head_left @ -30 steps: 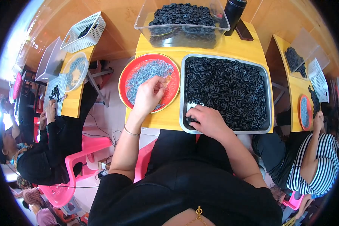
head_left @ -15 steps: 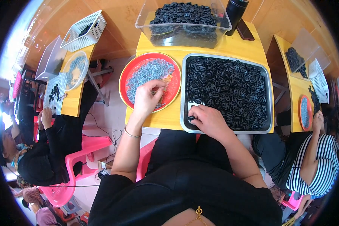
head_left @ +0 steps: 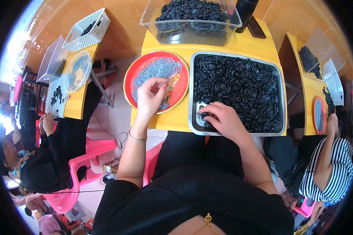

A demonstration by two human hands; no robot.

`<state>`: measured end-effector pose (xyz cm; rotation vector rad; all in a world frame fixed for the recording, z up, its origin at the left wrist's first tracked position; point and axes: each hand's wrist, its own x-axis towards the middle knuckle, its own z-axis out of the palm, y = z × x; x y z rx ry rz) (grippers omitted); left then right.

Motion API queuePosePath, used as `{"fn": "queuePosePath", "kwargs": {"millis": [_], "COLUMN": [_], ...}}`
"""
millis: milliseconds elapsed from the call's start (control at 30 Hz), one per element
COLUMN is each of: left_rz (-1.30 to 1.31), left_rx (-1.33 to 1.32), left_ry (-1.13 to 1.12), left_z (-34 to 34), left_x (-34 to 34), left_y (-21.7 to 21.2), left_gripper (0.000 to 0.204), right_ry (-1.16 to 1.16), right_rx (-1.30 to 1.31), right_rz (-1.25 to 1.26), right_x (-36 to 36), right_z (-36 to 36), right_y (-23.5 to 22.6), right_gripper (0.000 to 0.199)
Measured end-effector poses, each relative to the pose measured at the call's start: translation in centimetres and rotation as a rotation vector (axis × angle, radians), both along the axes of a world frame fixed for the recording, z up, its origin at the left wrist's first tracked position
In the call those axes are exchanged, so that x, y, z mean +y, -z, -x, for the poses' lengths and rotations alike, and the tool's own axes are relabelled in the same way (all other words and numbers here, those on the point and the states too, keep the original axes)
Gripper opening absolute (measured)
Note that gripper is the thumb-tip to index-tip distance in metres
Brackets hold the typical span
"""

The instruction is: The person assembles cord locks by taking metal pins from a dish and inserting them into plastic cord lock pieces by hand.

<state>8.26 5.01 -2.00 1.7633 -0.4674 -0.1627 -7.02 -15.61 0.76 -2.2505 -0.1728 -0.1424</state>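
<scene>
My left hand (head_left: pixel 150 100) hovers over the near part of a round red tray (head_left: pixel 179 94) heaped with small silvery metal pieces (head_left: pixel 161 68). Its thumb and forefinger are pinched; anything between them is too small to make out. At the near left corner of a steel tray (head_left: pixel 191 94), my right hand (head_left: pixel 225 120) grips a small black plastic piece (head_left: pixel 204 114) between thumb and fingers. Many similar black oval pieces with two holes (head_left: pixel 239 92) fill that tray. A bit of bare tray bottom shows beside the right fingertips.
Behind the trays stands a clear bin (head_left: pixel 192 36) of black pieces, with a black cylinder (head_left: pixel 246 13) and a dark flat object (head_left: pixel 256 28) beside it. People sit at side tables: hands (head_left: pixel 47 123) at left, a striped shirt (head_left: pixel 327 170) at right.
My right hand has shifted slightly right and up, baring more of the tray's corner. My left hand has turned a little, its fingertips moving slightly left.
</scene>
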Motion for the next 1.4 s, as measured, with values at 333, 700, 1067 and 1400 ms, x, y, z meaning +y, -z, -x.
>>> {"fn": "queuePosePath", "kwargs": {"millis": [333,700,1067,1400], "left_rz": [0.209,0.302,0.371,0.466], "left_rx": [0.017,0.167,0.247,0.324], "left_ry": [0.024,0.041,0.035,0.054], "left_z": [-0.1,0.2,0.4,0.6], "left_x": [0.5,0.9,1.1,1.1], "left_y": [-0.1,-0.7,-0.5,-0.6], "left_gripper": [0.011,0.013,0.013,0.014], "right_ry": [0.008,-0.05,0.147,0.109], "right_rx": [0.04,0.16,0.027,0.077], "right_rz": [0.045,0.336,0.438,0.544], "right_x": [-1.6,-0.5,0.1,0.5], "right_z": [0.1,0.4,-0.3,-0.6], "right_y": [0.1,-0.3,1.2,1.6], "right_gripper": [0.017,0.01,0.015,0.013]}}
